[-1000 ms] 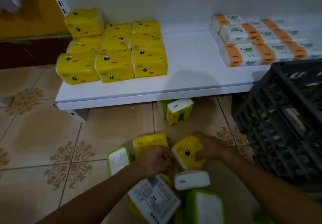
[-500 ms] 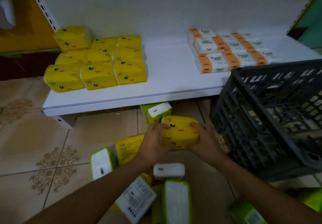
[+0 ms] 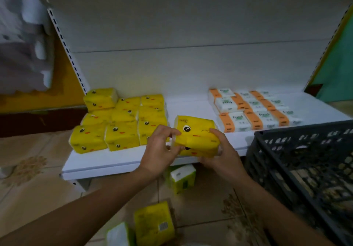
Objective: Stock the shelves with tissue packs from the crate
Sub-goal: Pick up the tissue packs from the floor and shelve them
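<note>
Stocking sits partway: our left hand (image 3: 160, 150) and right hand (image 3: 222, 156) clasp one yellow pack (image 3: 196, 136) right of the shelved stack (image 3: 122, 123), while loose packs (image 3: 153, 224) lie on the near floor (image 3: 38, 188).

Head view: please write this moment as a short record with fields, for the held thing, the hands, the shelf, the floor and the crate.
held: yellow tissue pack, over the front of the white shelf
hands: left hand and right hand grip it, one at each end
shelf: stack of yellow packs at left, orange-and-white packs at right, bare gap between
floor: green-and-white pack under the shelf edge; loose yellow pack nearer the person
crate: dark crate at right; contents unclear
</note>
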